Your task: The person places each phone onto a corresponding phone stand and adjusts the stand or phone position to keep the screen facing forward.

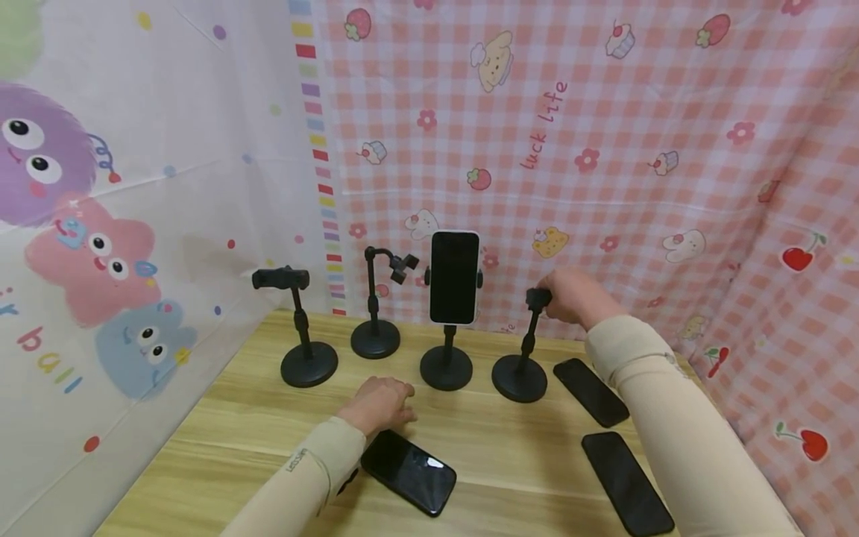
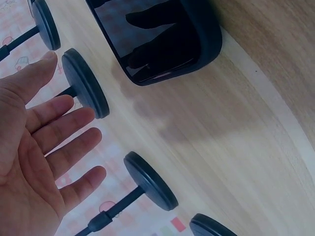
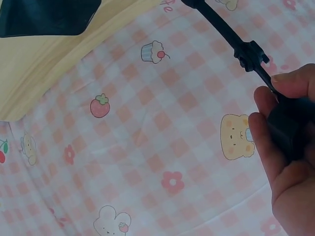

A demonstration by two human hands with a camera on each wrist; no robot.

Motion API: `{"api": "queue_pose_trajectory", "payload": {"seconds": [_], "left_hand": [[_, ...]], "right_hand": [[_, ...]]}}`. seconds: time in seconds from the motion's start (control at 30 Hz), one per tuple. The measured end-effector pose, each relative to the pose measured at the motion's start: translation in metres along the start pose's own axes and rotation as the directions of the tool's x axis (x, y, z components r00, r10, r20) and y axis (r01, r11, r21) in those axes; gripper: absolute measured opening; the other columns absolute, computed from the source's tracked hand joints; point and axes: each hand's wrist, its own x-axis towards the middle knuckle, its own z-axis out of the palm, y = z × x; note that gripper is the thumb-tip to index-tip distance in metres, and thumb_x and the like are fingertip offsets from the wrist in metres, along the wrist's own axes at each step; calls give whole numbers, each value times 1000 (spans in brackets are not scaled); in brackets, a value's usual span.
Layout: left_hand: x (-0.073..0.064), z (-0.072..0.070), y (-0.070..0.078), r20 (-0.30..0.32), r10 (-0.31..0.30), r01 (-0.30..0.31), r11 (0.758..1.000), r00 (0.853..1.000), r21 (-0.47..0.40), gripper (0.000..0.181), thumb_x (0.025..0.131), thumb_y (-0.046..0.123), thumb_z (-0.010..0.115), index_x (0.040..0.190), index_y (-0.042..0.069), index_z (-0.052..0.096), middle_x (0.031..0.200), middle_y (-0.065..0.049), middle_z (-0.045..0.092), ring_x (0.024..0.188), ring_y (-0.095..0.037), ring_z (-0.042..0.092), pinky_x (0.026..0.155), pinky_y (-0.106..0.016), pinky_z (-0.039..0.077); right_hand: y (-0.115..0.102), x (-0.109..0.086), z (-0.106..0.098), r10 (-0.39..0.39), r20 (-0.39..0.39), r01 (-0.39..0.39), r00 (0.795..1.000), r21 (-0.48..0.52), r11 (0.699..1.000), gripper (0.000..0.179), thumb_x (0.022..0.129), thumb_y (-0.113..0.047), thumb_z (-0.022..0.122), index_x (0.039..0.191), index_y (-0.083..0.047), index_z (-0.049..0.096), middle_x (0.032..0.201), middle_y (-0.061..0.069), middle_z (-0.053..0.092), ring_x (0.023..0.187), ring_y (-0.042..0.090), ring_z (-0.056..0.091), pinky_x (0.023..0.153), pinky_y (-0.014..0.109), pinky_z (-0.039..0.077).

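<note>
My right hand (image 1: 570,296) grips the black clamp head (image 1: 538,298) at the top of the rightmost phone stand (image 1: 520,377). In the right wrist view, thumb and fingers wrap that clamp (image 3: 288,128). My left hand (image 1: 381,403) hovers over the table with its fingers relaxed and holds nothing; the left wrist view shows its palm and spread fingers (image 2: 78,147). Just below that hand lies a black smartphone (image 1: 409,471), screen up, with a bright reflection. Left of the gripped stand, another stand (image 1: 446,368) carries a white-edged phone (image 1: 455,277) upright in its clamp.
Two more black stands, one at far left (image 1: 309,364) and one with a bent neck (image 1: 375,338), hold no phone. At the right, two dark phones (image 1: 590,391) lie flat near my right forearm. A pink checked cloth (image 1: 577,186) hangs behind the wooden table (image 1: 228,440).
</note>
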Motion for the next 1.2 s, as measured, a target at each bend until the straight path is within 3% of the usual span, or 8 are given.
{"api": "queue_pose_trajectory", "payload": {"seconds": [0.37,0.57,0.7,1.2], "left_hand": [[1,-3,4,17,9,-9,1000,1000,11,34,89,38,73,107,10,71,96,-6,72,83,-22,66,83,-45,52],[2,-2,4,18,11,-11,1000,1000,-2,34,89,37,73,108,9,71,96,-6,72,81,-22,64,84,-46,51],[3,-2,5,19,9,-9,1000,1000,-16,34,89,36,73,109,9,71,97,-7,72,81,-22,64,85,-46,51],[0,-2,9,9,18,-18,1000,1000,7,36,89,38,73,111,10,71,101,-7,72,90,-25,67,86,-47,51]], "right_hand": [[7,-5,7,-34,-46,35,998,24,999,24,84,4,70,108,0,73,98,15,71,82,28,62,83,47,52],[10,-10,10,-32,-71,36,997,61,997,55,86,-4,74,137,5,54,122,27,63,108,39,62,97,54,46],[14,-13,9,-2,-56,7,998,88,996,70,87,-10,74,147,5,41,134,31,54,116,43,57,99,55,43],[44,-31,15,40,-62,-30,997,142,989,76,88,-17,76,146,10,36,141,35,45,124,49,48,102,59,39]]}}
